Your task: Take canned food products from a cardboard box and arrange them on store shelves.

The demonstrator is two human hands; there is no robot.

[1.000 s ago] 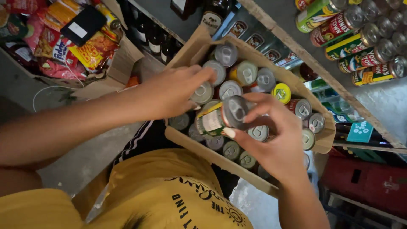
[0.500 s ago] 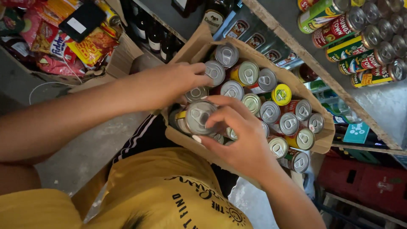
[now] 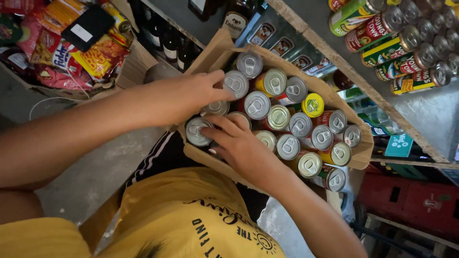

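Note:
A cardboard box rests on my lap, packed with several upright tins with silver and gold pull-ring lids. My left hand lies across the box's near-left corner, fingertips on a silver-lidded tin. My right hand reaches in from below, its fingers curled over a tin at the left corner and touching its rim. One yellow-lidded tin stands among the others.
A shelf at upper right carries rows of lying tins. Dark bottles stand behind the box. A carton of snack packets sits at upper left. Red crates are at lower right, with concrete floor below.
One second ago my right hand held a tin lying sideways above the box. It has since been turned upright and set into the left corner, and my left hand has shifted slightly over neighbouring tins.

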